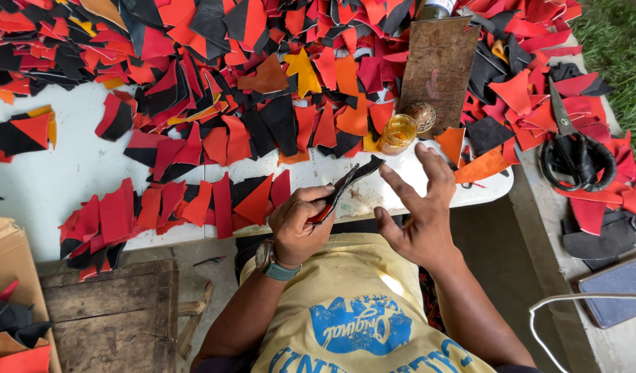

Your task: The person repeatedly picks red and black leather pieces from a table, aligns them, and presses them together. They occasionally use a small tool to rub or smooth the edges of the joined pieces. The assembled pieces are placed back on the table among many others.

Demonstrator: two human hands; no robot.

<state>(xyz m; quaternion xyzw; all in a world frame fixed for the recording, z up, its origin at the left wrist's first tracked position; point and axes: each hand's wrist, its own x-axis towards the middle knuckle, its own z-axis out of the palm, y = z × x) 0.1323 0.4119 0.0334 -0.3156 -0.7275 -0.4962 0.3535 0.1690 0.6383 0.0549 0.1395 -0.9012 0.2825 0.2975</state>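
Gripping a narrow black-and-red leather piece, the left hand has its fingers curled tight around the lower end, so that the strip juts up and to the right over the near edge of the white table. The right hand hovers just beside the strip's upper end without touching it, palm turned inward, fingers spread apart and holding nothing. A watch with a teal strap sits on the left wrist, above a yellow shirt with blue print. Just beyond the right fingertips stands a small glass jar of amber liquid, with a round patterned lid touching it on the right and a worn brown board lying behind both. Along the table edge to the left of the hands runs a row of red and black leather pieces, and a much larger heap of red, orange, black and yellow cut pieces covers the far part of the table. An orange piece lies just right of the right hand. Farther right, large black-handled scissors rest on more scraps. At lower left are a wooden stool and a cardboard box holding scraps.
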